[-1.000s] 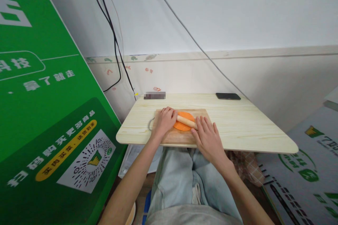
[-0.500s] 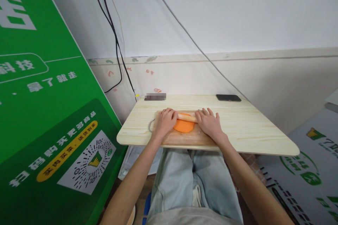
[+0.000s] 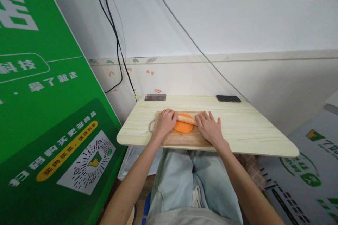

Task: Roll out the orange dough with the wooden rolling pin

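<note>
A flat round of orange dough (image 3: 183,126) lies on a wooden board (image 3: 179,138) on a small pale table (image 3: 243,130). A wooden rolling pin (image 3: 186,119) rests across the dough's far half. My left hand (image 3: 164,123) lies palm down over the pin's left end, fingers together and slightly curled. My right hand (image 3: 209,126) lies flat on the pin's right end with its fingers stretched and apart. A metal loop handle (image 3: 150,125) sticks out from the board's left edge.
A dark phone (image 3: 228,98) lies at the table's back right and a small dark object (image 3: 155,97) at the back left. Cables (image 3: 116,42) hang down the wall. A tall green printed panel (image 3: 44,112) stands close on the left. My knees are under the table.
The pin rolled away from me across the dough, then came back slightly. My right hand moved forward from the board's near edge and both hands stayed on the pin's ends.
</note>
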`<state>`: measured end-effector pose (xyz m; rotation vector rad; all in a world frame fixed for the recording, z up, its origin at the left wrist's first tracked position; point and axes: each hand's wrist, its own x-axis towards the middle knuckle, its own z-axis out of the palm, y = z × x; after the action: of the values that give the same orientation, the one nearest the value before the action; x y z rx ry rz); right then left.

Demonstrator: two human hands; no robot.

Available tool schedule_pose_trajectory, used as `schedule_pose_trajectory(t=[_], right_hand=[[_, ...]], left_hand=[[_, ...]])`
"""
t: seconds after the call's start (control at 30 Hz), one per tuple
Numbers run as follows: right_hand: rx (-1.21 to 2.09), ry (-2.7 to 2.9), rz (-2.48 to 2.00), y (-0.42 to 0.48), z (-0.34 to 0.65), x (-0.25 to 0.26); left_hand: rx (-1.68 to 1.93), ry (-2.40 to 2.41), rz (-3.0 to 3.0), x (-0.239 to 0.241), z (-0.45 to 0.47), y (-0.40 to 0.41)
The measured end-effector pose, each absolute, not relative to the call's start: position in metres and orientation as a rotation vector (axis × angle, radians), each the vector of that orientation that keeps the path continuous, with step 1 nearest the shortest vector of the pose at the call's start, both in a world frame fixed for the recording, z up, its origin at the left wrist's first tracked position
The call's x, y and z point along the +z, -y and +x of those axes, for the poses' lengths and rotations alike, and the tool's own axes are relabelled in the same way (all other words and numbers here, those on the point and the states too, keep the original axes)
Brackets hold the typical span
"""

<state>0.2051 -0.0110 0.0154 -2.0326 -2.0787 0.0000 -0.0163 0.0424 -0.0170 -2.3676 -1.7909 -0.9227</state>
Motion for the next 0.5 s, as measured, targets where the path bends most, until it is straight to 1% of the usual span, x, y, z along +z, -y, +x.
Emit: schedule_pose_trajectory(t=[0.13, 0.23, 0.37, 0.5], right_hand=[[0.096, 2.103, -2.145, -0.028, 0.212, 0.037], [0.006, 2.193, -2.096, -0.029, 0.215, 0.035], [-0.185, 2.27, -1.885, 0.006, 0.214, 0.01], [-0.293, 2.096, -1.773, 0.056, 0.204, -0.023]], left_hand=[[-0.917, 1.79, -2.365, -0.017, -0.016, -0.042], [-0.929, 1.787, -2.369, -0.017, -0.016, -0.042], [-0.918, 1.787, -2.379, -0.017, -0.017, -0.042], [-0.936, 1.792, -2.389, -0.015, -0.017, -0.041]])
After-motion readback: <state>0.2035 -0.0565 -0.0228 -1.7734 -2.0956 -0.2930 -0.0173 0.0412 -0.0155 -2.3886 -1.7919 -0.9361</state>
